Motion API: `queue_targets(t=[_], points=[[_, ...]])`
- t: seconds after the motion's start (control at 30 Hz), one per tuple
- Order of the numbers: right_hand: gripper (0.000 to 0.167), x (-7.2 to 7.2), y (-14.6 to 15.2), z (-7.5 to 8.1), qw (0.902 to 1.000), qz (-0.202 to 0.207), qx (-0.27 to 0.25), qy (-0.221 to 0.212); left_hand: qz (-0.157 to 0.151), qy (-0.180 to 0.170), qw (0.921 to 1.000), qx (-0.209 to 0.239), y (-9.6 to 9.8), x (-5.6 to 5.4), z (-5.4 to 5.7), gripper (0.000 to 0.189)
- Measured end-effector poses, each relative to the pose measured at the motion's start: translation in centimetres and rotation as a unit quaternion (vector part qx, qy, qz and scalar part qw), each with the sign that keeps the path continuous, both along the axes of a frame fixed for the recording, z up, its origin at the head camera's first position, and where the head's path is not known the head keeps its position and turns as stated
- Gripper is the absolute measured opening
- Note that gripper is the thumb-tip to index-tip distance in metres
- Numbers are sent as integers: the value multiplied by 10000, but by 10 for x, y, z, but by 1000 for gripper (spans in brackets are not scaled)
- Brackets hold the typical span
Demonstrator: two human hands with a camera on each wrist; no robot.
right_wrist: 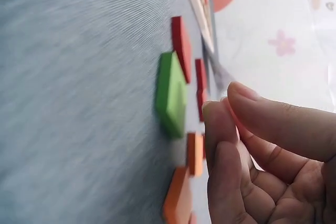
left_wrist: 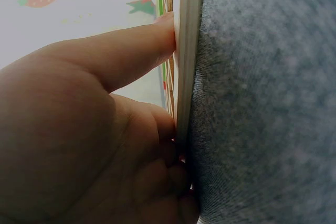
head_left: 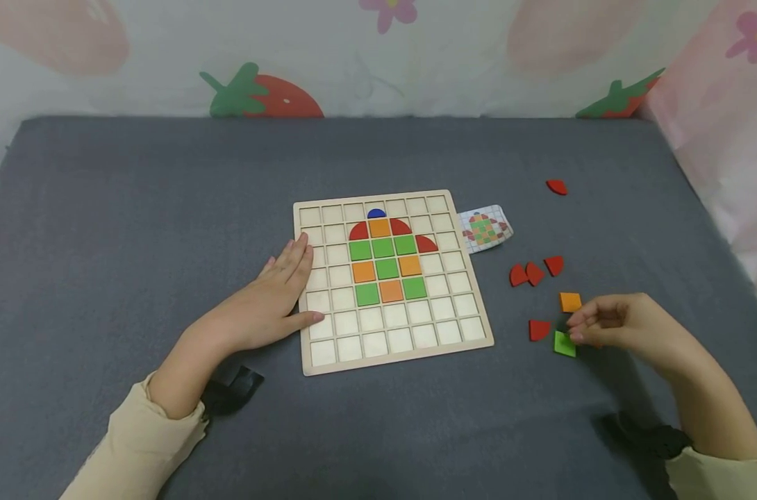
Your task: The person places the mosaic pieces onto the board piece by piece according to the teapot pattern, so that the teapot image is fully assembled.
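My left hand point(head_left: 266, 305) rests on the left edge of a wooden grid board point(head_left: 397, 354), fingers extended and thumb over the rim. In the left wrist view, the thumb point(left_wrist: 131, 51) touches the board's side point(left_wrist: 188, 35). Green, orange, red and blue pieces form a pattern in the board's cells. Right of it, my right hand point(head_left: 635, 330) hovers by a green square tile point(head_left: 564, 344), fingers curled. Thumb and forefinger tips point(right_wrist: 242, 92) come together in the right wrist view, with no piece visible between them. The green tile point(right_wrist: 170, 95) lies apart from them.
A printed pattern card point(head_left: 486, 229) sticks out from the board's right side. Several red quarter-round pieces point(head_left: 554, 264) and an orange square point(head_left: 569, 302) lie near my right hand. Another red piece point(head_left: 557, 187) lies farther back. Grey cloth point(head_left: 166, 208) covers the table.
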State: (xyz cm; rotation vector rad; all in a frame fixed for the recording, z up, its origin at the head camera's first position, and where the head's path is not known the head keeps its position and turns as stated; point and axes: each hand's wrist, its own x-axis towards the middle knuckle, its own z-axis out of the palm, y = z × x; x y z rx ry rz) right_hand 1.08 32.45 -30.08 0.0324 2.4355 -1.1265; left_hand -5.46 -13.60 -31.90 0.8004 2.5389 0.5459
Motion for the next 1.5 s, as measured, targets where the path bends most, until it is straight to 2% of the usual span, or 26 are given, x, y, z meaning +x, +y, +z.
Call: queue_targets(t=[0.23, 0.4, 0.67, 0.77, 1.0, 1.17, 1.5], points=[[28, 14, 7, -7, 9998, -122, -129, -100, -7, -9, 10000, 3, 1, 0, 0, 86], [29, 14, 2, -9, 9998, -144, -58, 80, -2, -54, 10000, -29, 0, 0, 0, 86], [29, -3, -12, -8, 9956, -111, 796, 471, -41, -59, 10000, 28, 0, 0, 2, 86], [28, -9, -12, -7, 9954, -101, 817, 482, -60, -36, 9999, 73, 0, 1, 2, 85], [26, -22, 3, -7, 9959, -408, 398, 701, -62, 24, 9999, 121, -1, -1, -5, 86], [29, -33, 5, -6, 9954, -370, 637, 619, -44, -23, 10000, 37, 0, 0, -2, 86], [34, -42, -2, -4, 9916, 13, 1141, 602, -24, 6, 10000, 62, 0, 1, 0, 85]])
